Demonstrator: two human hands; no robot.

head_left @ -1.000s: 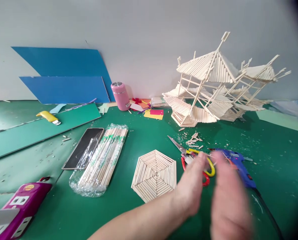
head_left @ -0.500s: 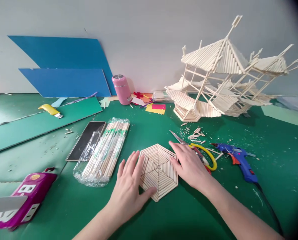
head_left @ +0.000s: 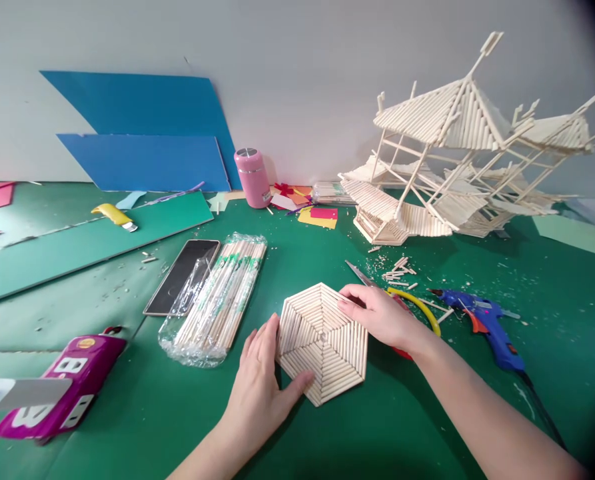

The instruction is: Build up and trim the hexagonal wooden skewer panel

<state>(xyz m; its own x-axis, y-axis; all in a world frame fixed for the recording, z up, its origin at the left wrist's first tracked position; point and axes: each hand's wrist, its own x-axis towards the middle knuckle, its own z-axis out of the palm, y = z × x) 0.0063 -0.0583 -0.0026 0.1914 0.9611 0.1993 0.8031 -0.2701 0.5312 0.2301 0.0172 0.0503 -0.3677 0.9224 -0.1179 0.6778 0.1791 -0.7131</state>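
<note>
A hexagonal panel of thin wooden sticks [head_left: 323,347], laid in rings round a small centre hole, is between my two hands. My left hand [head_left: 262,380] grips its left edge, thumb on the top face and fingers along the side. At the upper right edge, my right hand [head_left: 380,317] pinches the panel, thumb on top and the other fingers partly hidden. Scissors [head_left: 420,303] with yellow and red handles lie partly under my right hand. Right of them is a blue hot glue gun [head_left: 487,327].
A stick-built pavilion model [head_left: 442,160] stands at the back right. Left of the panel are a bag of wooden sticks [head_left: 222,300], a phone [head_left: 182,277] and a purple case [head_left: 72,380]. Behind are a pink flask [head_left: 252,179], a yellow cutter [head_left: 113,215] and cut stick pieces [head_left: 400,269].
My right hand has shifted from lying over the panel's right side to pinching its upper right edge. The panel has turned slightly and looks a little raised. The camera view has swung left.
</note>
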